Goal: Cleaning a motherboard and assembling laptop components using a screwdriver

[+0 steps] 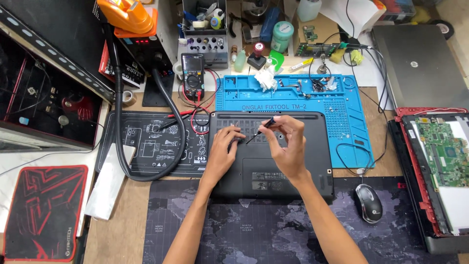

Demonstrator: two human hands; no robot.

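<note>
Screwdriver work on an upturned black laptop [273,171].

Right hand [288,144] with fingers pinched on a slim black screwdriver [259,131], tip down on the laptop's underside, perhaps at a screw, too small to tell. Left hand [225,146] resting flat beside the tip, fingers loosely together. Laptop lying across blue repair mat [347,122] and dark desk mat [273,230]; mouse [368,203] to the right.

Blue silicone repair mat [349,127], grey computer mouse [369,203], multimeter [192,70], opened red laptop with green circuit board [442,151], orange-topped station [128,17]
</note>
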